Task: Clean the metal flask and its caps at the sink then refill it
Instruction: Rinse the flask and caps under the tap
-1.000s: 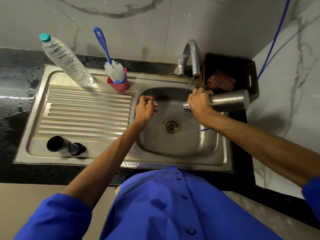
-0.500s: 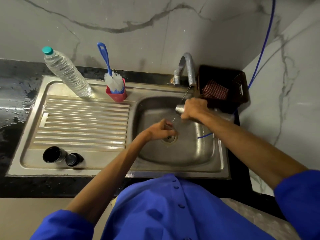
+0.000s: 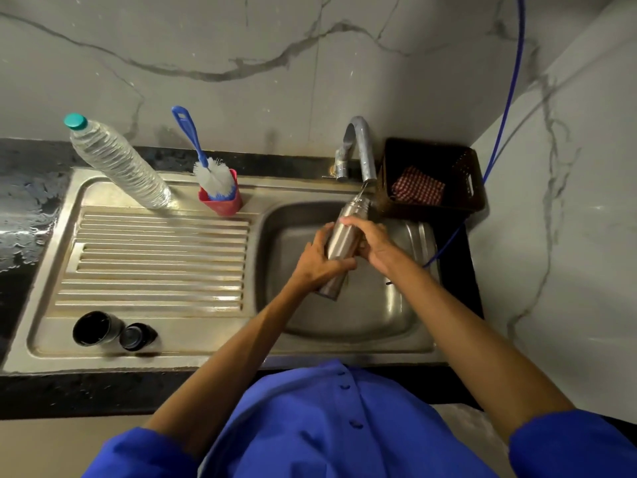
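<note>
The metal flask [image 3: 341,236] stands nearly upright over the sink basin [image 3: 386,305], its open mouth right under the tap [image 3: 363,150], from which a thin stream of water runs. My left hand [image 3: 319,260] grips the flask's lower body from the left. My right hand [image 3: 372,246] grips its middle from the right. Two black caps lie on the drainboard's near left corner, a larger one [image 3: 94,328] and a smaller one [image 3: 138,337], touching each other.
A clear plastic water bottle [image 3: 119,163] leans against the back wall. A blue bottle brush [image 3: 203,160] stands in a red cup [image 3: 222,201]. A dark basket [image 3: 434,177] with a checked cloth sits right of the tap. A blue hose [image 3: 510,98] hangs along the wall.
The flask has turned from lying sideways to nearly upright under the tap. My left hand came out of the basin and took hold of the flask's lower body.
</note>
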{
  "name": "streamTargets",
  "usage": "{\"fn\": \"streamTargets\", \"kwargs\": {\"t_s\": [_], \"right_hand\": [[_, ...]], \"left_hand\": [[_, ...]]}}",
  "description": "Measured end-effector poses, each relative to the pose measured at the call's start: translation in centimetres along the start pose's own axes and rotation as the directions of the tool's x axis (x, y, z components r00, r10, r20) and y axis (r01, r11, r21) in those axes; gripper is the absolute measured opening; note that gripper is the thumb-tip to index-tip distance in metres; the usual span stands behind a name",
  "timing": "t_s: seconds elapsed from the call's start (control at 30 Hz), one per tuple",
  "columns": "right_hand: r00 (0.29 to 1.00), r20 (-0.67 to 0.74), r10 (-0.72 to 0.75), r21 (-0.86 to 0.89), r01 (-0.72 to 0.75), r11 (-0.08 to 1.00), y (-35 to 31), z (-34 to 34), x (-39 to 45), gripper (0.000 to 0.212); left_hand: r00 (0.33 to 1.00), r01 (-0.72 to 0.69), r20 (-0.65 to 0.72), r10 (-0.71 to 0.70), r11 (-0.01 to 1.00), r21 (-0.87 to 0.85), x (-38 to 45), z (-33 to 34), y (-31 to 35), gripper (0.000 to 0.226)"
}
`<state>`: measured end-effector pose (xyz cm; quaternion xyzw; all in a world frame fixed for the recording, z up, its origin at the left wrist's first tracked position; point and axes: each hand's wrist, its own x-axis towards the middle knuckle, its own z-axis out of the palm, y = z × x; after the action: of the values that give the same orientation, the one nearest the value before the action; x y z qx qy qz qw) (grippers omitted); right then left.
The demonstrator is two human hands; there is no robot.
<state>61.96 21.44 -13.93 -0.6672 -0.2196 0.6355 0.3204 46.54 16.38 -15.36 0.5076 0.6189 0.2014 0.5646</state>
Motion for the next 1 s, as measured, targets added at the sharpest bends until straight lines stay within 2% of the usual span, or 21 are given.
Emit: {"fn": "streamTargets", "kwargs": {"t_s": [0.1,0.13,0.17,0.27,0.3,0.37,0.43,0.5,0.57,0.6,0.67,0.73,0.77,0.8,0.87,0.93,1.0], "right_hand": [[0.992,-0.121,-0.034,-0.013,0.033,0.999,-0.1,1.2,-0.1,0.077],[0.993,-0.109,-0.044,0.038,0.048,0.998,-0.2,1.6,-0.1,0.076],[0.997,-0.069,-0.042,0.088,0.048,0.995,-0.6,1.9,-0.2,0.069],[0.998,0.048,-0.043,0.143,0.036,0.989,-2.1,1.3,-0.3,0.049],[0.997,0.044,-0.058,0.128,0.052,0.99,-2.5,1.0,-0.4,0.047],[0.995,-0.053,-0.088,0.019,0.089,0.996,-2.6,1.0,-0.8,0.046],[0.987,-0.146,-0.066,-0.054,0.059,0.997,-2.4,1.5,-1.3,0.051],[0.999,-0.034,-0.037,0.017,0.037,0.999,-2.3,1.4,-1.2,0.063],[0.996,0.087,-0.018,0.119,0.007,0.993,-2.8,0.4,-0.6,0.072],[0.992,0.125,-0.012,0.128,-0.004,0.992,-3.0,-0.1,-0.4,0.07],[0.997,0.052,-0.057,0.054,0.054,0.997,-3.2,0.0,-0.3,0.052],[0.976,-0.159,-0.152,-0.098,0.138,0.986,-3.1,0.7,-0.4,0.039],[0.958,-0.212,-0.193,-0.141,0.166,0.976,-3.2,1.3,-0.5,0.038],[0.957,-0.205,-0.204,-0.151,0.175,0.973,-3.1,1.6,-0.3,0.04],[0.98,-0.086,-0.177,-0.135,0.164,0.977,-3.3,1.6,0.0,0.045],[0.987,0.033,-0.16,-0.207,0.163,0.965,-4.1,0.9,0.3,0.056],[0.98,0.041,-0.195,-0.403,0.195,0.894,-4.9,0.3,0.4,0.053]], "left_hand": [[0.997,0.05,-0.059,-0.039,0.98,0.193,-0.4,0.6,1.0,0.112],[0.997,0.047,-0.069,-0.032,0.973,0.225,-0.2,0.8,1.0,0.104],[0.997,0.052,-0.061,-0.042,0.982,0.18,0.0,0.7,1.0,0.094],[0.983,0.163,0.114,-0.141,0.965,-0.206,0.1,-0.5,1.0,0.069],[0.983,0.165,0.126,-0.136,0.953,-0.256,0.0,-0.7,1.0,0.065],[0.988,0.151,0.058,-0.141,0.964,-0.221,-0.2,-0.3,1.3,0.078],[0.99,0.129,-0.043,-0.134,0.986,-0.109,-0.3,0.0,1.8,0.089],[0.993,0.106,-0.043,-0.109,0.991,-0.081,0.3,-0.1,2.0,0.08],[0.987,0.15,0.09,-0.135,0.97,-0.192,0.6,-1.0,2.4,0.072],[0.974,0.182,0.175,-0.144,0.958,-0.223,0.5,-1.3,2.7,0.07],[0.959,0.187,0.243,-0.148,0.971,-0.145,0.8,-1.2,3.0,0.07],[0.983,0.108,0.153,-0.106,0.994,-0.004,0.9,-0.2,3.5,0.085],[0.996,0.067,0.062,-0.071,0.996,0.06,0.8,0.3,3.5,0.09],[0.999,0.039,-0.032,-0.036,0.994,0.103,0.9,0.7,3.3,0.089],[0.99,0.032,-0.136,-0.024,0.998,0.057,1.2,0.8,2.8,0.078],[0.992,0.041,-0.119,-0.044,0.999,-0.029,1.6,0.5,2.3,0.065],[0.998,-0.003,-0.068,0.005,1.0,0.025,1.8,0.2,2.3,0.055]]}}
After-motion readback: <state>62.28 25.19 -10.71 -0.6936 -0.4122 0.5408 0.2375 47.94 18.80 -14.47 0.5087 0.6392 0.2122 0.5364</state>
